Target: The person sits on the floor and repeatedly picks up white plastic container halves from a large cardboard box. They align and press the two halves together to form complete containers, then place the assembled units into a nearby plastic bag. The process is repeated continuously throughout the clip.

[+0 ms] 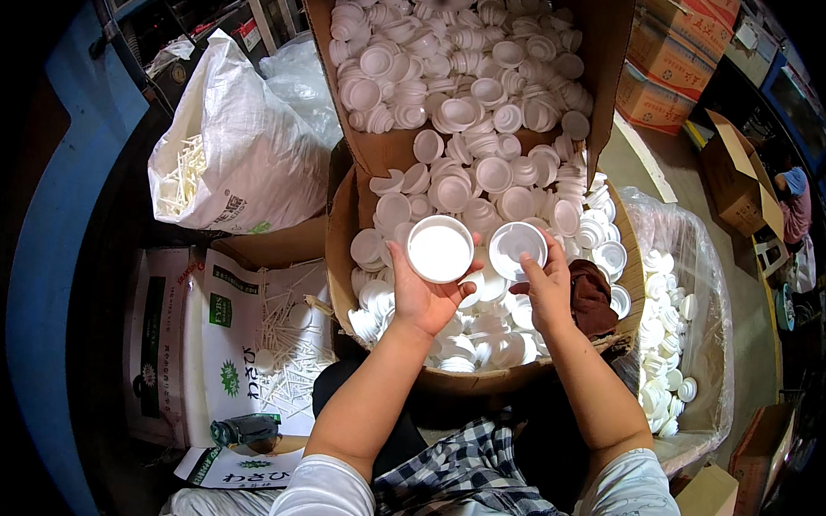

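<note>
In my left hand [420,304] rests a round white plastic lid [439,249], its hollow face turned up and my fingers curled round its edge. Beside it, my right hand [550,295] grips a second white plastic lid [517,247] by the rim, with the thumb reaching into it. The two lids are close together but apart. Both hands are over a large cardboard box [481,380] heaped with similar white lids [461,191]. A dark brown cloth [592,299] lies on the heap by my right wrist.
A tilted carton [610,74] spills more lids from behind. On the left are a white woven sack [253,152] of thin white sticks and a carton [219,342] with scattered sticks. A clear plastic bag [703,295] of lids stands right; a person [794,203] sits farther off.
</note>
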A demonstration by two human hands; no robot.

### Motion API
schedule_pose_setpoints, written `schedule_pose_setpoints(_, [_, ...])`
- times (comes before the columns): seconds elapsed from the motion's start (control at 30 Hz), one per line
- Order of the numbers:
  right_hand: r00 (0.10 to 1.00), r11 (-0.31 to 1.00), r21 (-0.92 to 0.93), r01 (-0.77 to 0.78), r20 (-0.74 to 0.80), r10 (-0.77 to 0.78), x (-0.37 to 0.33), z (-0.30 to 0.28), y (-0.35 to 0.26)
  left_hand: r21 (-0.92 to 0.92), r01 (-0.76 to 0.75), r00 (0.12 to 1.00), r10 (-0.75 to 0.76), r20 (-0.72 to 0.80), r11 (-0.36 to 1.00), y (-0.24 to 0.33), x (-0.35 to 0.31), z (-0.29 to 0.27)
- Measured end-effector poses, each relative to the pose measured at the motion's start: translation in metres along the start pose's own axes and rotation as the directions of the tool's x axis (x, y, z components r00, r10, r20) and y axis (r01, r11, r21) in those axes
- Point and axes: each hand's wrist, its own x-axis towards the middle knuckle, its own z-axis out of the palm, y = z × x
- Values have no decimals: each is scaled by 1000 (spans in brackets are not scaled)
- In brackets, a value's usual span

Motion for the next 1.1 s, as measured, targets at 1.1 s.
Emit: schedule_pose_setpoints(1.1, [712, 585, -437, 683, 576, -402, -16, 3, -25, 317, 95, 991, -120, 60, 944, -16, 4, -8])
